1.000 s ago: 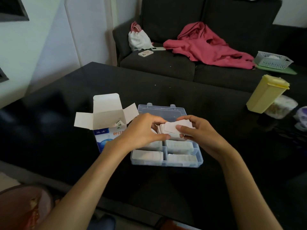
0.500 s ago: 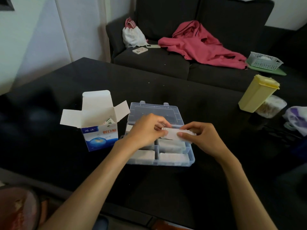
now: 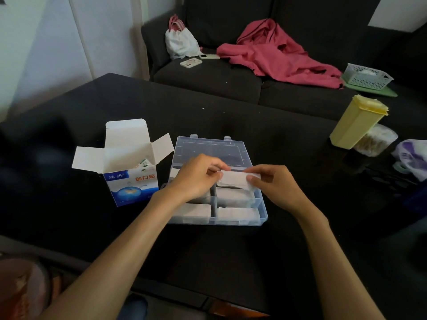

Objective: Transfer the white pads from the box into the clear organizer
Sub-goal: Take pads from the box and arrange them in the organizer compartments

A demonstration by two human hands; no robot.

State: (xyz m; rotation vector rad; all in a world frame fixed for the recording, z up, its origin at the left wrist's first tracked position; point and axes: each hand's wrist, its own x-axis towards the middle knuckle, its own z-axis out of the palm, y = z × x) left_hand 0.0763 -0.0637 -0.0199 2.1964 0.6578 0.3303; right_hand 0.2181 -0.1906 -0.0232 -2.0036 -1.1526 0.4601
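Observation:
A clear organizer (image 3: 262, 221) lies open on the black table, its lid (image 3: 212, 151) folded back. White pads fill its front compartments (image 3: 238, 213). Over its back right compartment I hold a stack of white pads (image 3: 234, 180) between both hands. My left hand (image 3: 196, 176) pinches the stack's left end, my right hand (image 3: 273, 183) pinches its right end. To the left stands the open blue and white box (image 3: 131, 181), flaps up, with a few packets showing inside.
A yellow container (image 3: 355, 122) and a clear tub (image 3: 375, 139) stand at the table's right, beside a plastic bag (image 3: 411, 158). Behind the table is a dark sofa with a pink garment (image 3: 277, 56), a white bag (image 3: 181, 43) and a mesh basket (image 3: 367, 76).
Both hands have lowered the stack of pads from above the organizer down toward its back right compartment. The stack now lies flatter.

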